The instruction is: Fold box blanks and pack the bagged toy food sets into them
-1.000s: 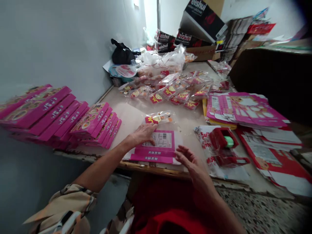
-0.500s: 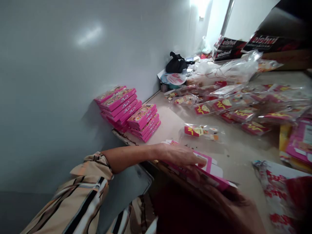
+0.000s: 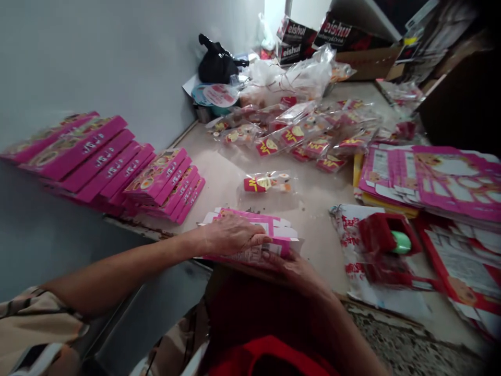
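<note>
A pink printed cardboard box (image 3: 282, 223) with white flaps spread at both ends lies at the table's front edge. My left hand (image 3: 230, 236) is closed over its left and middle part, fingers pointing right. My right hand (image 3: 295, 267) grips the near right edge, its fingers partly behind the cardboard. Just beyond the box rests a clear packet (image 3: 268, 183) with a red and yellow label and small pieces inside.
Stacked pink boxes (image 3: 164, 183) lean along the wall on the left. Packets (image 3: 305, 138) are heaped further back, before a black bag (image 3: 215, 60). At right are flat pink cartons (image 3: 450, 177) and a red tape dispenser (image 3: 376, 235).
The view has swung right, bringing the flat cartons and tape dispenser fully in. My right hand has come closer to my left, and the box now lies flatter on the table.
</note>
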Motion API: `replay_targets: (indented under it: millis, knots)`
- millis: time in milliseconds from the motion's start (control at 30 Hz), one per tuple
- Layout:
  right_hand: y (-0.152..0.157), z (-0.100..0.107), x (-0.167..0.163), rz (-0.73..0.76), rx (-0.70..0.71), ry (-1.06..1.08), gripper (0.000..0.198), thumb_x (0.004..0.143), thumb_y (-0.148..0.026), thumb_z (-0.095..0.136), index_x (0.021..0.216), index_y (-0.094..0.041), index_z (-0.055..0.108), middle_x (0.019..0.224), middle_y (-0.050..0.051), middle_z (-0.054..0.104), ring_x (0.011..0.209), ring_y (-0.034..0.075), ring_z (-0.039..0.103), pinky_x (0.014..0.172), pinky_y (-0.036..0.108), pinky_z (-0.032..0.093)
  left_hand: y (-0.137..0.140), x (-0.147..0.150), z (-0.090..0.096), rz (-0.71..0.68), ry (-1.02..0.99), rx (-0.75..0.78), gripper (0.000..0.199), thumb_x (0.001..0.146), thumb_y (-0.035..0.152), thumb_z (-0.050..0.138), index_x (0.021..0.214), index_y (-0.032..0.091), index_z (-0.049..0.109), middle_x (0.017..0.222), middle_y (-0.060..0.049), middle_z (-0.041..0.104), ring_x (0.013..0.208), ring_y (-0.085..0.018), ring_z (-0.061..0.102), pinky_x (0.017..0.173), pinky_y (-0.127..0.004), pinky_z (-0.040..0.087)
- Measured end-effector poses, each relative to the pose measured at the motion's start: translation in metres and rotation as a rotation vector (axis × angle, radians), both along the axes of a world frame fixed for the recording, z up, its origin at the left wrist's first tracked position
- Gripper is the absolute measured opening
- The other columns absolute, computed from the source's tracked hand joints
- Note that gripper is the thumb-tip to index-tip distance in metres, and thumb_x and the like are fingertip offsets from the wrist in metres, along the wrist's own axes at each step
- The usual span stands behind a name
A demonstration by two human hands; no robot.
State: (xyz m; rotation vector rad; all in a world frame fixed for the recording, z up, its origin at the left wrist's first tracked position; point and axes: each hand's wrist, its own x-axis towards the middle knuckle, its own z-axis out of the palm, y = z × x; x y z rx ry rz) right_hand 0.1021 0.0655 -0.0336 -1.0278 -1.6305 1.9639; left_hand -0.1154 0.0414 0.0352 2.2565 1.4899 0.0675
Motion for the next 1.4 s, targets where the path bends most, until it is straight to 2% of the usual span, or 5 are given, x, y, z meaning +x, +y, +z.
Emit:
replay_targets:
  millis: [367,600,1033,1267,1400]
  knots:
    - [-0.006,-0.029,-0.015,-0.196,-0.053,0.221,0.043,0.086,-0.045,0.075,0.118,-0.019,0.066,0.104,0.006,0.076,0.092,0.025,0.07,0.083,0.037,0.058,0.044,-0.012,-0.036,0.336,-0.516,-0.353,0.035,0.073,0.053,0.081,0.072,0.018,0.079,0.056,0.003,0.062,0.054,-0.012,0.052,0.053,-0.023,0.034]
    - [-0.01,0.026,0.017,-0.891,0.629,-0.135,0.086,0.078,-0.046,0.083,0.152,-0.024,0.045,0.144,0.015,0.055,0.127,0.034,0.054,0.107,0.051,0.047,0.005,0.037,0.026,0.596,-0.969,-0.13,0.037,0.084,0.053,0.075,0.095,0.018,0.081,0.079,-0.003,0.076,0.068,-0.017,0.066,0.06,-0.026,0.051]
    - [-0.043,0.034,0.021,-0.334,-0.155,0.304,0.072,0.094,-0.059,0.059,0.158,-0.036,0.034,0.118,0.006,0.075,0.08,0.023,0.073,0.073,0.039,0.061,-0.072,0.075,-0.045,0.886,-1.372,0.228,0.063,0.077,0.059,0.081,0.127,0.025,0.065,0.084,0.0,0.068,0.07,-0.016,0.062,0.063,-0.023,0.051]
    - [-0.033,0.015,0.029,-0.31,0.094,0.076,0.049,0.099,-0.064,0.049,0.097,-0.021,0.072,0.081,0.003,0.07,0.073,0.02,0.064,0.065,0.03,0.053,-0.061,0.069,-0.059,0.934,-1.606,-0.148,0.034,0.083,0.048,0.079,0.086,0.019,0.064,0.083,0.002,0.065,0.067,-0.011,0.06,0.064,-0.023,0.052]
    - [-0.023,-0.002,0.024,-0.409,0.248,0.071,0.039,0.098,-0.052,0.058,0.125,-0.025,0.067,0.1,0.005,0.073,0.085,0.021,0.067,0.071,0.029,0.055,-0.049,0.062,-0.066,0.949,-1.599,-0.109,0.047,0.076,0.035,0.087,0.116,0.024,0.066,0.087,0.003,0.069,0.075,-0.013,0.067,0.071,-0.025,0.056]
